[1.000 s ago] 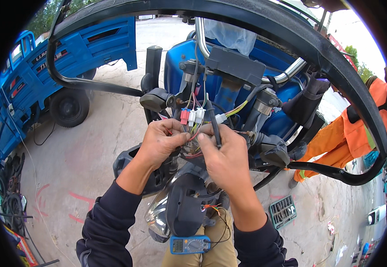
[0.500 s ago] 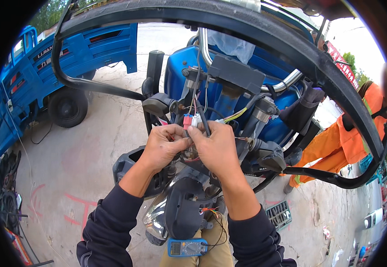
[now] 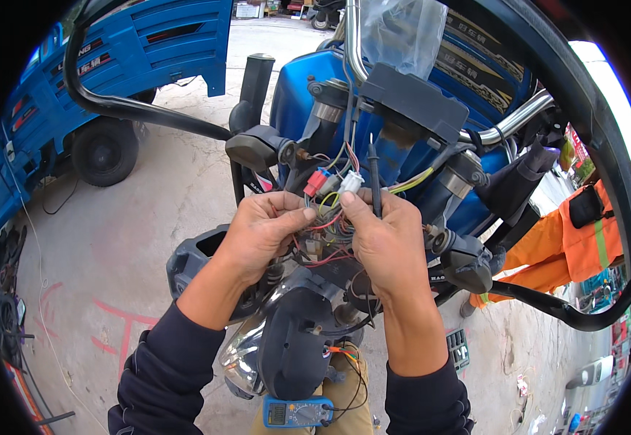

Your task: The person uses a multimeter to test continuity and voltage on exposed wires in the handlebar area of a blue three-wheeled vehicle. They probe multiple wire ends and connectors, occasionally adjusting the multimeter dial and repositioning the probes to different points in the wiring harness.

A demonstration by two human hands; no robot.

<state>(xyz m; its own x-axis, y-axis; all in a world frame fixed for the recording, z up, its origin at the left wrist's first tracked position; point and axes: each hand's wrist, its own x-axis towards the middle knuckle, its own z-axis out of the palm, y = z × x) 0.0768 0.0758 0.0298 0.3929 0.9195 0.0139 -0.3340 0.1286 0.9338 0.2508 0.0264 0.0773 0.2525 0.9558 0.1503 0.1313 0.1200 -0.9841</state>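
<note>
Two bare hands work at the front of one blue vehicle, between the left and right edges of its front end. The left hand is pinched at thumb and forefinger on thin wires, just below a red connector. The right hand is curled about one black probe, tip up, its thumb against the bottom end of a white connector; whether it grips that connector or only its wires is hidden. A third, greyish connector sits between those two, making three.

Two dark lamps, a left lamp and a right lamp, flank the front end's side edges. One headlamp housing hangs below the hands. One blue multimeter lies on the trousers, with two leads at its right edge. One person in orange stands at the right.
</note>
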